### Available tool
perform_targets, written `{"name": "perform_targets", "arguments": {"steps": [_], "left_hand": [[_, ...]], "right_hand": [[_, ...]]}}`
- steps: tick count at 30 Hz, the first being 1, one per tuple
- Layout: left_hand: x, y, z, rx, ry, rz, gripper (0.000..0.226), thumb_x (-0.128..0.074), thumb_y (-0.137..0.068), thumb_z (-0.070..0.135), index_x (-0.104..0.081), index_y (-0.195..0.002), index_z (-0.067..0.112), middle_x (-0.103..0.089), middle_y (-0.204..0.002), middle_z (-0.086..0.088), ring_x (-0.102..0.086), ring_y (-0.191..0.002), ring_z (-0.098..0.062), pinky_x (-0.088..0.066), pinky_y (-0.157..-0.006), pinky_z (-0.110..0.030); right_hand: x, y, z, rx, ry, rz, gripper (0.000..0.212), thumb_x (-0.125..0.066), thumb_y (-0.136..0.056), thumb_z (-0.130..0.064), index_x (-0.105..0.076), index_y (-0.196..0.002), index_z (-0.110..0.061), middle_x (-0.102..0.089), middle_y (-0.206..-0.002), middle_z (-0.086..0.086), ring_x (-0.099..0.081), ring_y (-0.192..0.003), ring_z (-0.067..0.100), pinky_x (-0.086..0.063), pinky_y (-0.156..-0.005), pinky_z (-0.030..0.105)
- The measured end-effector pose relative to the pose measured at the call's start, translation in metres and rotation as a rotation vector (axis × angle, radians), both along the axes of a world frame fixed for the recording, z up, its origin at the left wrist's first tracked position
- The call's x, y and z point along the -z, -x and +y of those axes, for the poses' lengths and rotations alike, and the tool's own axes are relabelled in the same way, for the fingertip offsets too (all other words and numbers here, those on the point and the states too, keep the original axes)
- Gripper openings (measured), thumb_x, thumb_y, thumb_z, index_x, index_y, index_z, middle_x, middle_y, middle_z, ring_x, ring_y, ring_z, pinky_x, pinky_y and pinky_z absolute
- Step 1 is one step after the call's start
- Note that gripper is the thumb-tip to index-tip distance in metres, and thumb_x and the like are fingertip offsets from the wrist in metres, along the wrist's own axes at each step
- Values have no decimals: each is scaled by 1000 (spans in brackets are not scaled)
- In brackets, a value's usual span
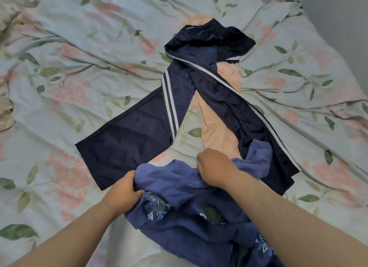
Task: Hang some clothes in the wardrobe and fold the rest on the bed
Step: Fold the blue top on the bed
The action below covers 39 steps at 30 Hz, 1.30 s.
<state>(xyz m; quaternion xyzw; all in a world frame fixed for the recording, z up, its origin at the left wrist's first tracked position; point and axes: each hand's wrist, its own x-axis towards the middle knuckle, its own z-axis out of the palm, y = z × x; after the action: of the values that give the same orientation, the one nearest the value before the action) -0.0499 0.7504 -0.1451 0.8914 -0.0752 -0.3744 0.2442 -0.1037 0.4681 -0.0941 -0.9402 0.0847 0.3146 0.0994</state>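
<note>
A crumpled blue-violet garment (191, 213) with white leaf embroidery lies on the bed in front of me. My left hand (124, 189) grips its left upper edge, fingers curled round the cloth. My right hand (214, 167) grips a bunch of the same garment near its top. Beyond them, dark navy track trousers (139, 133) with white side stripes lie spread, their legs splayed apart. A peach-coloured garment (217, 127) lies partly under the trousers' right leg.
The bed is covered by a wrinkled floral sheet (79, 67) with pink flowers and green leaves. A grey wall (350, 17) borders the bed at the top right. A beige bundle (6, 107) sits at the left edge.
</note>
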Motion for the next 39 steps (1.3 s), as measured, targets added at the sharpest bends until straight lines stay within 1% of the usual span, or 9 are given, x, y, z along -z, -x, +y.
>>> {"name": "perform_targets", "arguments": {"steps": [3,5,8,11,16,21,28,32,39], "left_hand": [[2,5,-4,-128,-1,7,8,-65,-78,9,-58,-80,9,-62,-69,4,-53,-63,-13,-39,-54,-27],[-3,5,-4,-171,51,50,19,-65,-76,4,-52,-64,8,-52,-57,5,-43,-58,-11,-35,-52,-28],[-26,-2,-6,-269,197,40,12,-62,-79,0,-52,-72,2,-50,-63,0,-42,-62,-13,-35,-58,-29],[-70,-19,-21,-275,297,-15,8,-53,-88,-4,-52,-83,2,-50,-68,-2,-40,-64,-13,-34,-58,-29],[-185,-53,-63,-182,420,-194,20,-50,-92,-1,-59,-80,12,-59,-73,-4,-48,-64,-14,-38,-58,-28],[-302,-75,-87,-138,537,-301,17,-50,-97,4,-63,-90,-3,-64,-88,-26,-52,-70,-21,-42,-62,-33],[-450,-76,-91,-146,756,-307,24,-45,-102,13,-65,-91,17,-67,-88,-4,-58,-76,-16,-47,-66,-31],[-530,-87,-78,-6,797,-478,20,-50,-101,16,-69,-93,14,-69,-90,0,-60,-81,-11,-46,-73,-22],[-659,-112,-39,98,787,-764,32,-52,-100,19,-60,-70,17,-61,-70,3,-52,-68,-13,-39,-62,-24]], "right_hand": [[20,-5,24,-71,-10,82,28,-53,-96,-38,-51,-112,-16,-59,-116,8,-57,-107,32,-34,-81,38],[23,-2,26,-105,10,121,7,-53,-95,-27,-52,-92,-20,-63,-108,7,-60,-102,31,-34,-80,35],[13,6,7,169,-249,-86,29,-53,-94,-14,-43,-67,-18,-52,-83,7,-51,-79,27,-27,-66,30],[-32,10,-21,413,-404,-350,23,-55,-96,-17,-53,-74,-13,-54,-72,-1,-47,-67,15,-29,-60,30],[-147,12,-50,519,-416,-487,24,-55,-99,-21,-56,-75,-19,-55,-69,-5,-48,-62,5,-38,-58,17],[-270,26,-63,627,-380,-636,20,-54,-99,-20,-74,-97,-19,-70,-91,-11,-60,-85,9,-39,-66,13],[-414,52,-37,811,-484,-881,27,-50,-102,-15,-70,-86,-24,-68,-78,-11,-57,-66,-4,-41,-59,10],[-497,58,-11,914,-584,-988,26,-50,-102,-24,-74,-92,-29,-75,-88,-11,-67,-84,10,-53,-71,28],[-630,55,27,787,-657,-1095,29,-46,-104,-20,-75,-99,-20,-77,-95,2,-70,-87,14,-54,-80,27]]}}
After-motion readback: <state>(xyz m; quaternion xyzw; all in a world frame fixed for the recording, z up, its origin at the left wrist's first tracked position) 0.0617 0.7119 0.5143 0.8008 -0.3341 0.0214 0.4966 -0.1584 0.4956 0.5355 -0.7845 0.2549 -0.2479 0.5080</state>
